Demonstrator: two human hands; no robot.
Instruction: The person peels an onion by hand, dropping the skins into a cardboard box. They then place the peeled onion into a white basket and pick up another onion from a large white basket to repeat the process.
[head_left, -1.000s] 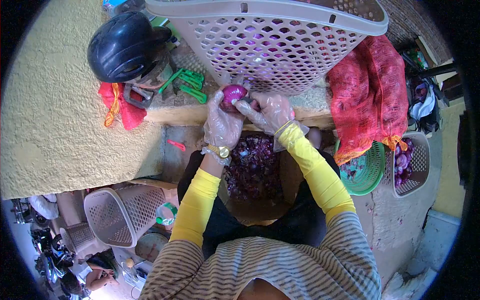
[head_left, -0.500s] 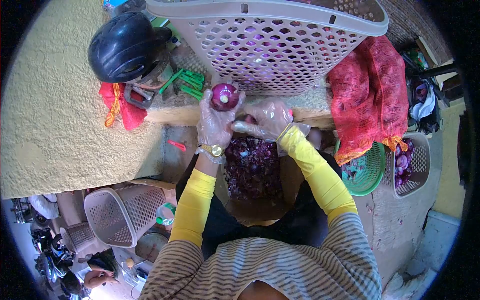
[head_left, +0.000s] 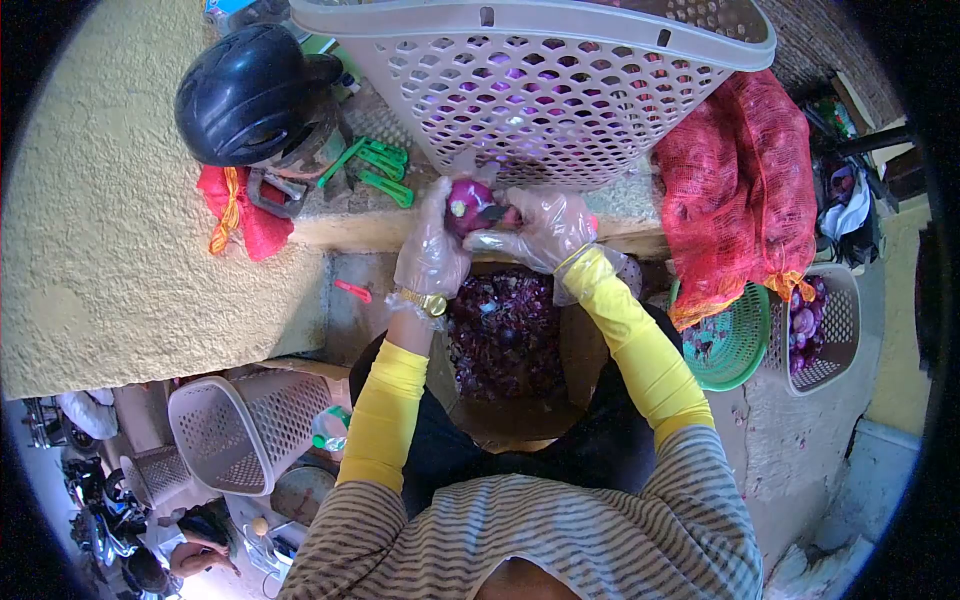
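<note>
A purple-red onion [head_left: 468, 207] is gripped in my left hand [head_left: 433, 245], which wears a clear plastic glove and a gold watch at the wrist. Also gloved, my right hand [head_left: 550, 230] is closed around a small knife [head_left: 490, 214]. Its dark blade lies against the onion's right side, and a pink bit, seemingly the handle's end, shows past the palm. Below both hands, between the knees, a cardboard box [head_left: 500, 418] holds a heap of purple onion skins [head_left: 508, 335].
A large perforated basket [head_left: 540, 110] of onions stands ahead on the ledge. Red mesh sacks [head_left: 735, 190] of onions hang at right, over a green colander [head_left: 742, 345] and another onion basket [head_left: 845, 335]. Left are a black helmet [head_left: 250, 95], green clips [head_left: 380, 160] and a tipped basket [head_left: 215, 435].
The onion has turned in my left hand and moved slightly right and down. My right hand has come up to it, bringing the blade against its side.
</note>
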